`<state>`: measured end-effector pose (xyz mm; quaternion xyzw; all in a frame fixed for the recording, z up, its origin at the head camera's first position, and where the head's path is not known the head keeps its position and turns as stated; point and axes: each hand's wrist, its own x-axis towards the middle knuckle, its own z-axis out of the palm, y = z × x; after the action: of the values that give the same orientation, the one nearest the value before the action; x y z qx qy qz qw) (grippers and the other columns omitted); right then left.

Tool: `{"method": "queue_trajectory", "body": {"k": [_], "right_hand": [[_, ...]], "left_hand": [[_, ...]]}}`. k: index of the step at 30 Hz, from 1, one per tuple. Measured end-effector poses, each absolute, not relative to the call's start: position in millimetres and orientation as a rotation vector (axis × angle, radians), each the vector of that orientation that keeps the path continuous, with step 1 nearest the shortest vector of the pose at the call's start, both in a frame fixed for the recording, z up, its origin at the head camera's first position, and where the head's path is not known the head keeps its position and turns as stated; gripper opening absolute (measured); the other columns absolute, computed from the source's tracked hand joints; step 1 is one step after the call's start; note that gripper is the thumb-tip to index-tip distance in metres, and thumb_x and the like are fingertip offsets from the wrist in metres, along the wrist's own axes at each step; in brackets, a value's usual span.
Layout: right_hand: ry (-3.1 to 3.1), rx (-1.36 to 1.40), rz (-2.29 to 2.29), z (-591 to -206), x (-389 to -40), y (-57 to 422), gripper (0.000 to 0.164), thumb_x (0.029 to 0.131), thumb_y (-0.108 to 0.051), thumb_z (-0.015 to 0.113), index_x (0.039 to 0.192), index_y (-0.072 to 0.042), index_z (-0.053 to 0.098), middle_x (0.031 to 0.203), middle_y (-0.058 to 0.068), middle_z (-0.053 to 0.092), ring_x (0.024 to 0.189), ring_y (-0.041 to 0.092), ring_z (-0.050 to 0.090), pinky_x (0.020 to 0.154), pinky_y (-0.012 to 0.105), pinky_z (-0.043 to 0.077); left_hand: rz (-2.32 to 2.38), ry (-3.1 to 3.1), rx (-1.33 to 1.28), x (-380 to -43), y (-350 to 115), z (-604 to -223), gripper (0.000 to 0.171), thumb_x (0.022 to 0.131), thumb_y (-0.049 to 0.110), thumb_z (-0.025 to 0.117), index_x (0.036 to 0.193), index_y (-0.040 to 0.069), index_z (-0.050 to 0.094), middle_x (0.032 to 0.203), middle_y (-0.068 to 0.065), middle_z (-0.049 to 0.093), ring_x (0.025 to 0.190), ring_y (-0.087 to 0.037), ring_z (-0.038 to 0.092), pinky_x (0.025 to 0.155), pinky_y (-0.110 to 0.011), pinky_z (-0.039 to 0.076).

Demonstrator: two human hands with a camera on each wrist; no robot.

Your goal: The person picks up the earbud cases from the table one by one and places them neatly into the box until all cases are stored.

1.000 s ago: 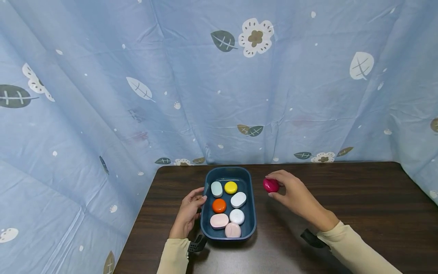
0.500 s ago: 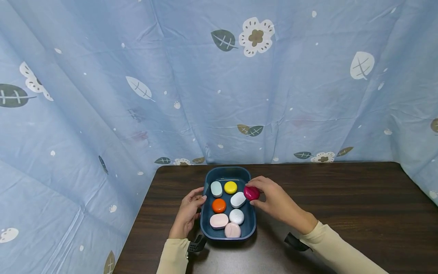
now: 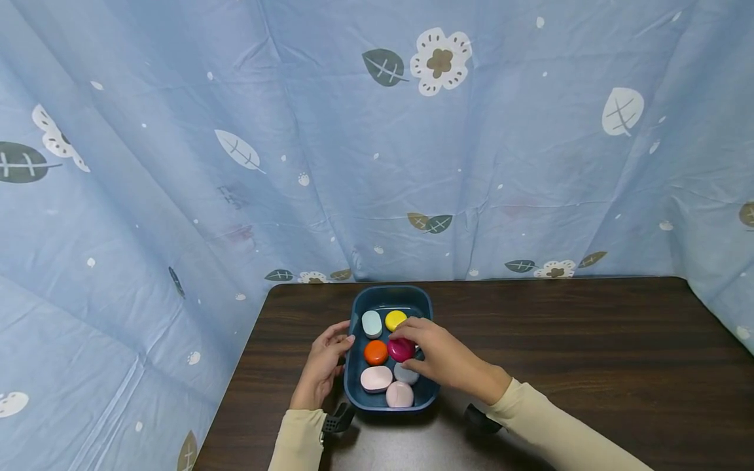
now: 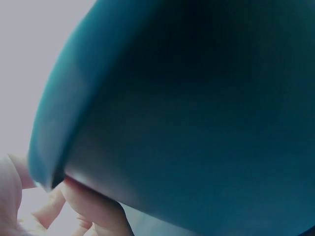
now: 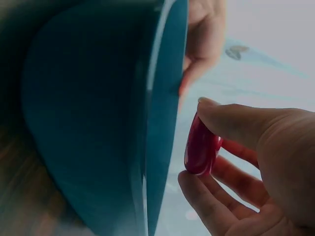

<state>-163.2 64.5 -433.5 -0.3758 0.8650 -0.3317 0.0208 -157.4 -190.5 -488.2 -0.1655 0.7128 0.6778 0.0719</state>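
Note:
A deep blue rectangular tray [image 3: 389,297] with rounded corners stands on the table. My left hand [image 3: 323,363] grips its left rim, thumb at the edge and fingers below it in the left wrist view. Between thumb and fingers my right hand [image 3: 448,360] pinches a glossy round magenta piece [image 3: 401,350], held on edge in the right wrist view [image 5: 201,147]. It is over the tray, hiding most of a white oval piece. Around it in the tray lie an orange piece [image 3: 376,353], a yellow piece [image 3: 395,320] and several pale ones, including a pink oval [image 3: 376,379].
The dark wood table [image 3: 589,347] runs far to the right of the tray. A blue patterned cloth [image 3: 330,163] hangs behind the table and along its left side. Black wrist straps sit under both forearms, the left strap [image 3: 338,417] close to the tray's corner.
My right hand has carried the magenta piece leftward, from right of the tray across its right rim to over its middle. My left hand has kept its grip on the rim.

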Motion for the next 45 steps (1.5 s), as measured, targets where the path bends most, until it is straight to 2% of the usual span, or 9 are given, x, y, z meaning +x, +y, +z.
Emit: {"method": "queue_trajectory", "body": {"k": [11,22,26,29,37,42,45], "right_hand": [[2.484,-1.311,-0.875,-439,-165,42,0.041,0.089,-0.009,0.085,0.129,-0.007,0.073,0.127,0.003,0.071,0.116,0.016,0.063,0.097,0.022,0.054],[2.325,-1.549,-0.792,-450,-164,24,0.042,0.09,-0.004,0.084,0.129,-0.008,0.071,0.129,0.001,0.07,0.118,0.011,0.061,0.103,0.021,0.05],[2.287,-1.617,-0.753,-451,-163,23,0.042,0.089,-0.001,0.083,0.128,-0.008,0.072,0.127,0.001,0.07,0.113,0.008,0.063,0.1,0.017,0.049],[2.273,-1.565,-0.769,-450,-162,24,0.042,0.089,0.002,0.081,0.129,-0.008,0.072,0.127,0.0,0.071,0.111,0.007,0.063,0.098,0.015,0.049],[2.38,-1.384,-0.869,-444,-163,48,0.039,0.093,0.0,0.079,0.13,-0.009,0.072,0.132,-0.001,0.07,0.121,0.013,0.063,0.108,0.031,0.051],[2.444,-1.305,-1.006,-442,-160,78,0.039,0.093,-0.001,0.079,0.13,-0.01,0.071,0.13,-0.001,0.07,0.117,0.02,0.065,0.104,0.034,0.054],[2.488,-1.292,-1.093,-443,-159,98,0.039,0.092,0.002,0.079,0.129,-0.008,0.071,0.128,0.002,0.07,0.111,0.024,0.067,0.097,0.035,0.058]], "left_hand": [[2.053,2.136,-0.483,-159,-191,-488,0.039,0.107,0.02,0.062,0.144,0.009,0.061,0.115,-0.013,0.068,0.097,-0.027,0.057,0.075,-0.034,0.049],[2.081,2.107,-0.467,-157,-190,-484,0.04,0.107,0.018,0.062,0.145,0.007,0.06,0.111,-0.01,0.069,0.091,-0.024,0.058,0.073,-0.033,0.049],[2.093,2.106,-0.452,-157,-190,-484,0.04,0.108,0.018,0.061,0.146,0.006,0.059,0.11,-0.009,0.069,0.088,-0.022,0.058,0.071,-0.033,0.047],[2.1,2.102,-0.449,-157,-190,-484,0.04,0.108,0.018,0.061,0.145,0.006,0.059,0.11,-0.009,0.069,0.088,-0.022,0.057,0.071,-0.033,0.047],[2.098,2.105,-0.454,-156,-189,-484,0.041,0.108,0.018,0.061,0.147,0.006,0.058,0.115,-0.014,0.069,0.091,-0.024,0.058,0.073,-0.034,0.048],[2.089,2.112,-0.469,-157,-189,-486,0.041,0.108,0.019,0.062,0.147,0.007,0.058,0.117,-0.016,0.068,0.093,-0.025,0.058,0.073,-0.034,0.048],[2.084,2.116,-0.489,-157,-189,-487,0.04,0.108,0.019,0.062,0.146,0.008,0.06,0.116,-0.015,0.068,0.094,-0.026,0.058,0.074,-0.034,0.049]]}}
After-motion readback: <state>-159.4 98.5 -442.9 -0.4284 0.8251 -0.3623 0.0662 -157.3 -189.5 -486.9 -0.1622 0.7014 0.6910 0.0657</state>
